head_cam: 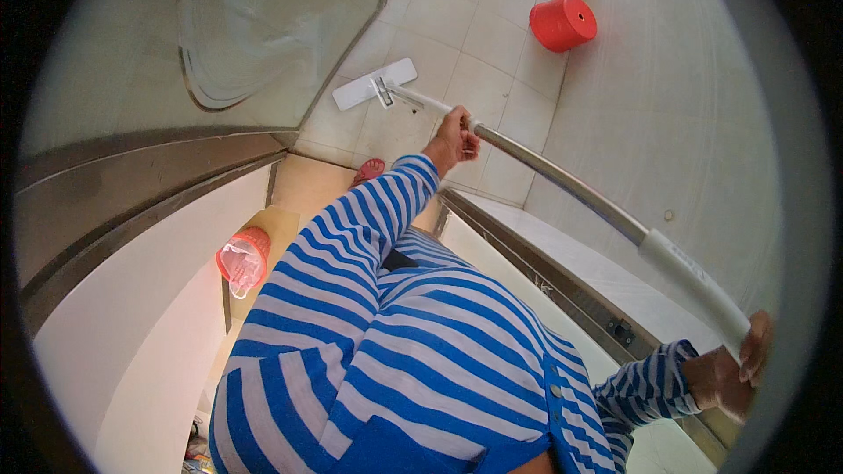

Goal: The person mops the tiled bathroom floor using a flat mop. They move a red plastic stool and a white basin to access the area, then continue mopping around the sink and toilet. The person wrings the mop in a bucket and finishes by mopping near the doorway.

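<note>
A flat mop with a white rectangular head rests on the tiled floor by the doorway. Its pole slants across the view to the lower right, metal in the middle with a white grip at the upper end. My left hand is closed around the pole's lower part, near a white joint. At the far right rim my right hand holds the end of the white grip; part of it is dim at the picture's edge.
An overturned red bucket stands by the right wall. A frosted glass door is at the upper left. Below it is a red basket with a clear bag liner. A red sandal shows near the threshold, and a metal door frame runs along the right.
</note>
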Demonstrator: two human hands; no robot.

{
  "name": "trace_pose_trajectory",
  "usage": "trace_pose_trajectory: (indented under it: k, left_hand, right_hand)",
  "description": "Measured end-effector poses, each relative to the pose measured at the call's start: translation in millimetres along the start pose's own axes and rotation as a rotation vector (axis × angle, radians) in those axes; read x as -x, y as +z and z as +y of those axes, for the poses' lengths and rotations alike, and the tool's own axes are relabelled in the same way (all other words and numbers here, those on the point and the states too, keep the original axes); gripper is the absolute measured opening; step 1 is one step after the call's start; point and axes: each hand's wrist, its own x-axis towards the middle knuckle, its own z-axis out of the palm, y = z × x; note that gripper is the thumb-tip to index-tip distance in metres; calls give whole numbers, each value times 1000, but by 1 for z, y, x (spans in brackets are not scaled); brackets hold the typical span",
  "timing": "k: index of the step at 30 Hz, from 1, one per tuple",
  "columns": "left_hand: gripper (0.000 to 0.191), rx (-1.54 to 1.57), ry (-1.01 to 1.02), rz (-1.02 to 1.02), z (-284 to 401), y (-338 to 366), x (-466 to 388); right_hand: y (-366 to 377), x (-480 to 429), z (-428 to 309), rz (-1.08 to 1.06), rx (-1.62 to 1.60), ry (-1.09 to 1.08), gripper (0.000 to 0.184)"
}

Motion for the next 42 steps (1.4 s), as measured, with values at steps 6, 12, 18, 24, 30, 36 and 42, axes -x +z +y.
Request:
trace_pose_trajectory:
  k: [6, 12, 18, 24, 30, 36, 42]
  left_hand:
    - [32, -3, -114, 31, -34, 19, 11]
    - [34, -117, -221, -66, -55, 24, -6]
    - [40, -368, -293, -156, -61, 13, -12]
    - [57, -883, -62, 58, -6, -46, -3]
    - [14, -932, 824, 537, 198, -121, 53]
    - [22, -985, 1033, 819, 309, -147, 112]
    - [60, -644, -160, -380, 115, -18, 86]
  right_hand:
    - [-8, 17, -16, 53, 7, -139, 21]
    - [13, 38, -10, 100, 14, -237, 20]
    - [25, 71, 6, 132, 4, -330, 20]
    - [20, 96, 17, 190, -67, -421, 21]
    - [42, 56, 40, 155, -29, -404, 23]
    - [64, -5, 60, 107, 105, -427, 25]
    - [66, -28, 40, 147, 277, -442, 27]
